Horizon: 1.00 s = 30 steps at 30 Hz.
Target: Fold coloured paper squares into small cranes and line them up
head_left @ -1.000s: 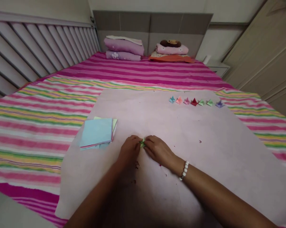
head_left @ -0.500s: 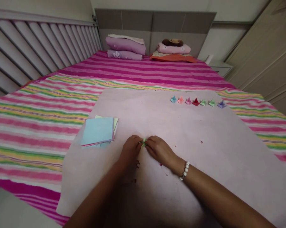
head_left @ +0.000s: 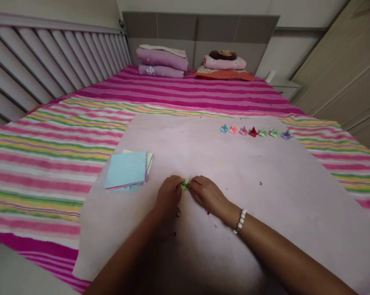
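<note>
A small folded piece of green paper [head_left: 185,184] is pinched between my two hands, just above or on the large pale sheet [head_left: 178,141]. My left hand [head_left: 170,191] is closed on its left side, fingertips at the paper's edge. From the right, my right hand [head_left: 207,192] grips the other side, with a white bead bracelet [head_left: 240,221] at the wrist. Part of the green paper is hidden behind my fingers. Left of my hands lies a stack of square papers [head_left: 127,169], light blue on top.
Several small folded paper boats [head_left: 253,132] stand in a row at the sheet's far right. Tiny dark red scraps [head_left: 178,212] are scattered near my wrists. The sheet lies on a striped bedspread [head_left: 49,155]. Folded bedding [head_left: 162,61] sits by the headboard [head_left: 178,28].
More of the green paper shows between my fingers now, and it looks wider. My hands have barely shifted.
</note>
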Motion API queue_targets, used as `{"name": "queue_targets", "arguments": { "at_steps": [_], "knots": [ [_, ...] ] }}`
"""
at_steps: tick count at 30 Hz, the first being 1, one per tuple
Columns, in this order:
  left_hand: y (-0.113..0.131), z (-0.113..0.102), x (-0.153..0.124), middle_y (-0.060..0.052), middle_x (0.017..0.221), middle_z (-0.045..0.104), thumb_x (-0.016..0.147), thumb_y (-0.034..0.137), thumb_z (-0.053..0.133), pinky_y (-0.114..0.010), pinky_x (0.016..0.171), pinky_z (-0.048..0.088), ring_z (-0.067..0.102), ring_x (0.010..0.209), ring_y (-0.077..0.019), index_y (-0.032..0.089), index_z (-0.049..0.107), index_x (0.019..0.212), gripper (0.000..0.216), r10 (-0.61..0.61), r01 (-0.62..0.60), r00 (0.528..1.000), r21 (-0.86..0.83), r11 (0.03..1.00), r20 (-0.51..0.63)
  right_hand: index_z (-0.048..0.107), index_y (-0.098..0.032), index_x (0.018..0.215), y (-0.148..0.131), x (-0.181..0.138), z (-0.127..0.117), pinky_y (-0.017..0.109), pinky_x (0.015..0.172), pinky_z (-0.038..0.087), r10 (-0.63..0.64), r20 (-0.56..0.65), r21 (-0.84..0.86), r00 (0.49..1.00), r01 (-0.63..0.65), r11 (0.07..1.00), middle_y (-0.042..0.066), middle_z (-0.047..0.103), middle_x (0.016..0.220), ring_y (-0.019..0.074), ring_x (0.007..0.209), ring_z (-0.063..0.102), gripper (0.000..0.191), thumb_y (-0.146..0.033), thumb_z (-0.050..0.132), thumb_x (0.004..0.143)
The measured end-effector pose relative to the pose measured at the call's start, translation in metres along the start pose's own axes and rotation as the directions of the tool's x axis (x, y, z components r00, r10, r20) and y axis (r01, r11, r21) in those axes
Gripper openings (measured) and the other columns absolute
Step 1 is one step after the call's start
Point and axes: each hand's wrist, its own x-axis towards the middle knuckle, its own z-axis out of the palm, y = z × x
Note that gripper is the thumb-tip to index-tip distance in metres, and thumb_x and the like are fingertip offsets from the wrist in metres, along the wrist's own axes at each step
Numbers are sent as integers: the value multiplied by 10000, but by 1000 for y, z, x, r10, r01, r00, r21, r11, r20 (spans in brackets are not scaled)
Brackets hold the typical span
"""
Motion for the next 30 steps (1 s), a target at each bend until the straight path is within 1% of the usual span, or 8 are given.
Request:
{"name": "queue_targets", "arguments": {
  "at_steps": [7,12,18,20,22,25,27,30],
  "knots": [
    [3,2,-3,-45,962,702,765,8,455,-380,887,501,617,922,-202,200,690,899,332,-22,22,999,0,1000,-28,653,-128,840,1,0,4,319,721,461,3,-23,-2,1000,-3,1000,98,633,810,200,762,567,178,-133,498,927],
    [4,1,-2,-40,950,700,794,42,472,-368,890,511,632,924,-186,196,686,909,288,-20,19,999,-38,999,-38,636,-141,940,3,0,3,322,720,461,13,-29,54,999,-12,998,87,630,848,207,789,566,110,-139,532,905],
    [2,0,0,-33,953,689,788,53,524,-338,893,528,644,936,-165,205,682,920,256,-1,-5,998,-104,995,-60,642,-146,900,3,0,2,317,735,460,23,-11,63,1000,-23,998,90,635,846,208,801,577,144,-117,501,912],
    [3,0,0,-45,1003,671,784,68,554,-336,896,531,638,962,-168,205,677,950,248,-1,-9,997,-117,993,-80,644,-146,907,3,0,1,316,742,457,9,-17,62,1000,-8,998,93,639,847,208,804,578,157,-118,490,919],
    [5,-2,-1,-73,1089,633,779,75,568,-320,831,557,637,943,-166,193,658,1029,291,-31,12,991,-144,989,-131,648,-145,902,4,0,0,315,738,451,14,-29,52,999,-13,999,94,640,833,207,796,576,170,-117,482,923],
    [14,-6,-11,-96,1163,584,807,97,544,-266,661,575,638,864,-150,193,612,1125,339,-82,33,965,-192,981,-249,654,-150,893,11,2,-3,300,726,438,64,-63,44,996,-61,997,86,642,824,199,784,572,166,-118,493,916],
    [21,-6,-24,-97,1187,574,849,140,526,-278,708,578,626,966,-175,212,604,1137,307,-29,-26,949,-169,985,-315,654,-155,890,20,8,-7,279,732,429,121,-102,63,987,-115,991,75,645,829,186,794,572,152,-131,506,914],
    [29,1,-54,-92,1135,596,856,116,512,-292,776,578,628,1019,-187,227,615,1092,281,140,-188,939,-128,974,-314,657,-176,886,46,23,-15,237,752,411,278,-161,70,947,-270,960,50,652,857,156,822,578,147,-164,515,920]
  ]
}}
